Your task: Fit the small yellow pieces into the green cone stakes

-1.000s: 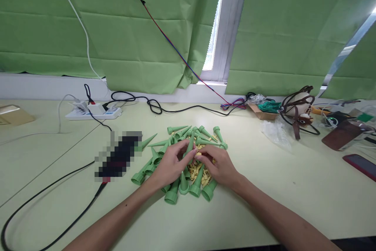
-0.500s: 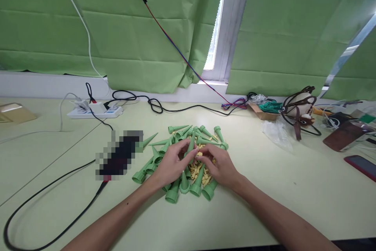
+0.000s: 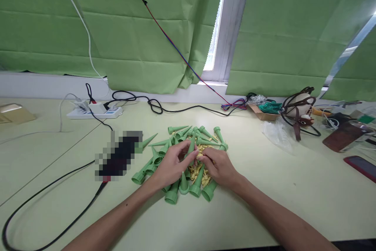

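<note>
My left hand is closed around a green plastic cone-shaped spike, its tip pointing up and away from me. Close against it, my right hand pinches a small yellow plastic piece at the side of that spike; the fingers hide most of the piece. Under and around both hands lies a pile of similar green spikes with wide hollow ends. Several loose yellow pieces are heaped in the middle of the pile.
A blurred-out dark device with a black cable lies left of the pile. Behind stand a white power strip and a long black cord. To the right are a plastic bag, a small bag with straps and a phone.
My right fingers have closed in tighter, and the yellow piece has come nearer to the green spike's side. The left hand has hardly moved.
</note>
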{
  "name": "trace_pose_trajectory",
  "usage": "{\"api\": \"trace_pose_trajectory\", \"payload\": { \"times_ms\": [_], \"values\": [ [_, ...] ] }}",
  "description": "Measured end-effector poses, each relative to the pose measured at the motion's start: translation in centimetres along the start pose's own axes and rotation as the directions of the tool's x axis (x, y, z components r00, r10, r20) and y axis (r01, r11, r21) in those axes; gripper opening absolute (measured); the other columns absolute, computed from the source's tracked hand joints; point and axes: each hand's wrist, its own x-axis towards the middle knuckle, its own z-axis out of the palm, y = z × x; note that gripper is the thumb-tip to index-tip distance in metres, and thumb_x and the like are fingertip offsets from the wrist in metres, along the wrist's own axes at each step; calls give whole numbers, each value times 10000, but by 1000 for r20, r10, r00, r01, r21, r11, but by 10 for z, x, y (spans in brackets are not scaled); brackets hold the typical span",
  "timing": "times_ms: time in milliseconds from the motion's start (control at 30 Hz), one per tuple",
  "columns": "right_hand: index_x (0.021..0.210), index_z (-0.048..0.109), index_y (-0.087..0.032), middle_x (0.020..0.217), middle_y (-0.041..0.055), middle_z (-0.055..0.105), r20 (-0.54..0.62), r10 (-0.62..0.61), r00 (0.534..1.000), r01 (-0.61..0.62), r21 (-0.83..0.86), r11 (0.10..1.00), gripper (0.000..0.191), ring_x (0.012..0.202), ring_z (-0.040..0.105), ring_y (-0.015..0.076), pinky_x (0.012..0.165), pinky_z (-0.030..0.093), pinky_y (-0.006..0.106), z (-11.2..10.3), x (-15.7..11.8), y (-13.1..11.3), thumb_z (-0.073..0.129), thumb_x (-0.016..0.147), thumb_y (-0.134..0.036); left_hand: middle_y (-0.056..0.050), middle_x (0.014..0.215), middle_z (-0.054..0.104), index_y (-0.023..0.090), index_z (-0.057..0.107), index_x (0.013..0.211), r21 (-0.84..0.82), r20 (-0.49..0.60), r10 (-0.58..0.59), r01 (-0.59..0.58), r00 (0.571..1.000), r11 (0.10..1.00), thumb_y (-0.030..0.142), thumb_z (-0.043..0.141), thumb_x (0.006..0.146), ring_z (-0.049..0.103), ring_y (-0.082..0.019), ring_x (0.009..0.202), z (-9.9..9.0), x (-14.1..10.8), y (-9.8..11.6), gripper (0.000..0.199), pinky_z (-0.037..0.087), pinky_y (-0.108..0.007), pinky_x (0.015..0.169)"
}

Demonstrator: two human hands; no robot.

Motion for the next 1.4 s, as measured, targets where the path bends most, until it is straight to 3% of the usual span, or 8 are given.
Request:
{"api": "trace_pose_trajectory", "payload": {
  "times_ms": [167, 300, 400, 800, 1167, 1400],
  "values": [
    [752, 573, -189, 646, -13, 521, -6, 33, 999, -33, 29, 999, 298, 584, 448, 120, 582, 358, 256, 0, 0, -2, 455, 1000, -304, 24, 722, 512, 170, 550, 823, -27, 0, 6, -6, 1000, 1000, 318, 518, 959, 444, -116, 651, -1, 1, 3, 203, 339, -231, 590],
    [933, 597, -187, 765, 12, 583, -44, 36, 998, -33, 65, 997, 97, 631, 502, 129, 582, 404, 254, 0, 1, -3, 549, 949, -270, 21, 738, 514, 171, 560, 853, -29, -31, 10, -11, 999, 1000, 322, 524, 958, 452, -120, 668, -2, 1, 1, 187, 352, -232, 603],
    [1021, 583, -192, 859, 38, 605, -67, 25, 997, -18, 112, 994, 97, 677, 544, 137, 570, 434, 249, 1, 1, -3, 547, 941, -233, 23, 737, 506, 171, 561, 852, -16, -42, 14, -15, 999, 1000, 320, 527, 957, 448, -118, 670, -2, 1, -1, 185, 352, -230, 603],
    [935, 591, -208, 813, 32, 605, -64, -27, 998, 35, 125, 992, 70, 706, 536, 157, 593, 420, 274, 0, 1, 0, 523, 947, -196, 21, 736, 524, 168, 562, 851, -27, -9, 34, -35, 999, 999, 275, 520, 956, 474, -119, 667, -1, 1, -2, 156, 371, -231, 617],
    [873, 579, -202, 723, 6, 560, -48, -38, 998, 40, 52, 998, 125, 636, 490, 144, 594, 389, 277, -1, 1, -1, 489, 960, -207, 30, 692, 461, 174, 543, 809, 50, -15, 20, -19, 1000, 999, 320, 521, 957, 398, -118, 633, -2, 1, -4, 209, 305, -239, 570],
    [995, 605, -206, 854, 44, 621, -57, 2, 998, 4, 95, 995, 93, 727, 550, 157, 581, 440, 261, 0, 1, -4, 523, 958, -230, 22, 718, 486, 173, 546, 840, 32, -26, 40, -39, 999, 999, 328, 509, 958, 428, -124, 656, -2, 2, -3, 198, 346, -236, 601]
  ]
}}
